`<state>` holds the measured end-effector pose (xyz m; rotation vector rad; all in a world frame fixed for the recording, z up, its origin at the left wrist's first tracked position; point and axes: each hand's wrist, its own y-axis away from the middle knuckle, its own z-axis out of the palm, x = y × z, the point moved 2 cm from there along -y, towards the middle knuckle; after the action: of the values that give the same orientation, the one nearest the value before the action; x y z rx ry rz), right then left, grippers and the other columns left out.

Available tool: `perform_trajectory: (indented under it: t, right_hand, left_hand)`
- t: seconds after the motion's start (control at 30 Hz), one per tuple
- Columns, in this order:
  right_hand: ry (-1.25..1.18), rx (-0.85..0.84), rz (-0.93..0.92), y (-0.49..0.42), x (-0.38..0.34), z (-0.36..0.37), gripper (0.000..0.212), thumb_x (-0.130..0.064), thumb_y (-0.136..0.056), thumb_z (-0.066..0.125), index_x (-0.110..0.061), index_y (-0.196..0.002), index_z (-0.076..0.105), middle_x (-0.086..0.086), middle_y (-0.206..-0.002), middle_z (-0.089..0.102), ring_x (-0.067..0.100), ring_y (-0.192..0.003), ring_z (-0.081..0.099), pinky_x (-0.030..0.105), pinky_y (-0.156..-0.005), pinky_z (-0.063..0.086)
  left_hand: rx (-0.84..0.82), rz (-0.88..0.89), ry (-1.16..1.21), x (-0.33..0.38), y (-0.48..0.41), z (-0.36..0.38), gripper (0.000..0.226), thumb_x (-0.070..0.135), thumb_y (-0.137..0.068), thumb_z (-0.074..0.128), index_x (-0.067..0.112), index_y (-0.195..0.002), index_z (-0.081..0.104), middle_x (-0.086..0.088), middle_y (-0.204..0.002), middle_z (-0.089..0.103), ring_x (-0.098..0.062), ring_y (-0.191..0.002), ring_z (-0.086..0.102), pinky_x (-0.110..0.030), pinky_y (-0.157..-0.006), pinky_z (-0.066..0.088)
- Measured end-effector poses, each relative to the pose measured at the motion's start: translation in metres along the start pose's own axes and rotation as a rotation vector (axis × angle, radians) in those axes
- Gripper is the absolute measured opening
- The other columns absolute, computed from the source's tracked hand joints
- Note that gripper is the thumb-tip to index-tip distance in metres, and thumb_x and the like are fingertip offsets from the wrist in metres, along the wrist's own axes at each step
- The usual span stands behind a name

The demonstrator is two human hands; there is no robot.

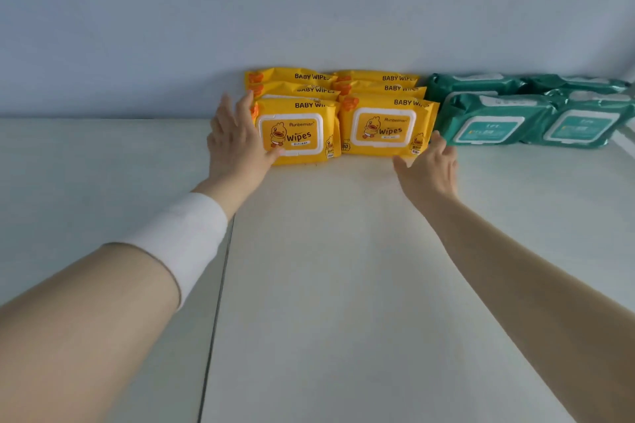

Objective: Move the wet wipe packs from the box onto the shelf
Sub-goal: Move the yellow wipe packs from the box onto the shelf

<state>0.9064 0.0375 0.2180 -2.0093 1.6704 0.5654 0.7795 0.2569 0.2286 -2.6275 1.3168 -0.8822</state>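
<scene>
Several yellow baby wipe packs lie on the white shelf (pixel 326 251) in two columns against the back wall. My left hand (pixel 237 144) rests flat against the left side of the front left yellow pack (pixel 302 134), fingers spread and thumb on its front edge. My right hand (pixel 429 168) touches the front right corner of the front right yellow pack (pixel 385 129), fingers apart. Neither hand lifts a pack. No box is in view.
Several green wipe packs (pixel 491 120) lie to the right of the yellow ones, touching them. A pale blue wall (pixel 309 10) stands behind all the packs. A dark seam (pixel 220 285) runs front to back through the shelf surface under my left arm.
</scene>
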Motion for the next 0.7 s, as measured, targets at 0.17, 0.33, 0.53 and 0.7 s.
perform_trajectory:
  t: [0.17,0.33,0.53,0.7]
  right_hand:
    - [0.491,-0.167,-0.216,0.070,0.011,-0.032,0.066,-0.036,-0.094,0.048,-0.014,-0.148,0.016,0.016,-0.157,0.006,0.033,-0.146,0.000,0.043,-0.116,0.014]
    - [0.709,-0.342,-0.178,0.138,0.046,-0.080,0.064,-0.039,-0.096,0.043,-0.017,-0.149,0.015,0.014,-0.156,0.009,0.032,-0.145,0.002,0.046,-0.117,0.014]
    - [0.752,-0.464,-0.001,0.191,0.133,-0.177,0.060,-0.048,-0.094,0.041,-0.018,-0.145,0.028,0.010,-0.147,0.034,0.031,-0.138,0.027,0.046,-0.109,0.032]
    - [0.766,-0.500,0.110,0.249,0.238,-0.265,0.058,-0.048,-0.093,0.042,-0.014,-0.140,0.036,0.010,-0.140,0.044,0.030,-0.124,0.046,0.045,-0.103,0.040]
  left_hand:
    - [-0.302,0.389,-0.473,0.034,0.050,-0.008,0.078,0.037,-0.090,0.053,0.016,-0.149,0.007,-0.017,-0.157,-0.001,-0.034,-0.145,0.001,-0.051,-0.115,0.009]
    - [-0.636,0.497,-0.614,0.098,0.113,-0.021,0.061,0.040,-0.092,0.047,0.013,-0.143,0.026,-0.015,-0.145,0.036,-0.034,-0.132,0.036,-0.047,-0.106,0.028]
    - [-0.829,0.663,-0.702,0.209,0.189,-0.022,0.061,0.051,-0.090,0.046,0.015,-0.139,0.040,-0.008,-0.143,0.044,-0.030,-0.128,0.044,-0.042,-0.105,0.038]
    - [-0.852,0.930,-0.765,0.330,0.287,-0.004,0.064,0.058,-0.087,0.045,0.021,-0.139,0.040,-0.004,-0.146,0.040,-0.029,-0.132,0.041,-0.045,-0.108,0.034]
